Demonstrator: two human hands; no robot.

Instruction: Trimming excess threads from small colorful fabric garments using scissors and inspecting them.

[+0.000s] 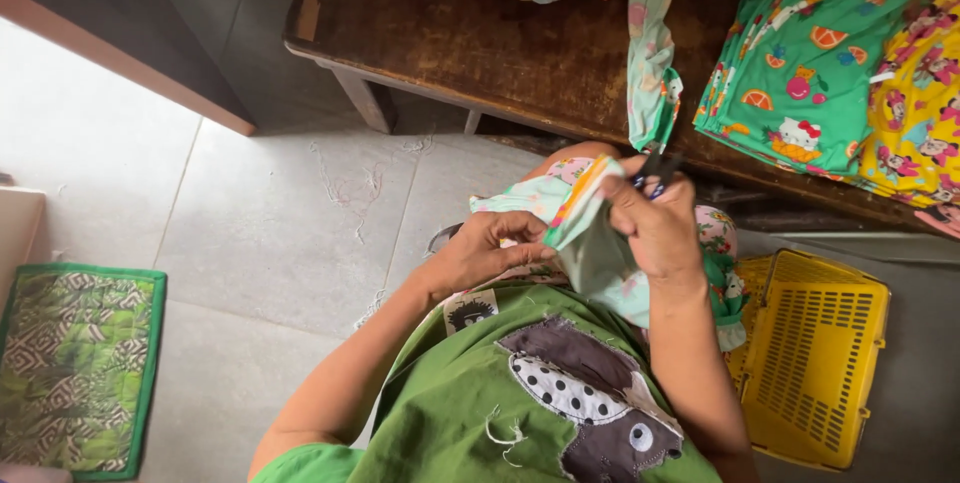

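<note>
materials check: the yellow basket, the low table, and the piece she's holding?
Yellow basket: looks like moulded plastic, with a uniform slotted grid and a slight sheen.
Low table: appears to be dark wood, its worn finish showing scuffs and pale patches.
Pale green piece, held by the left hand and right hand: soft printed fabric, probably cotton knit; it folds and drapes.

Open grey tiled floor (270, 233) leftward; hemmed ahead by dark wooden tabletop (480, 43), rightward by yellow slotted plastic basket (815, 353).
</note>
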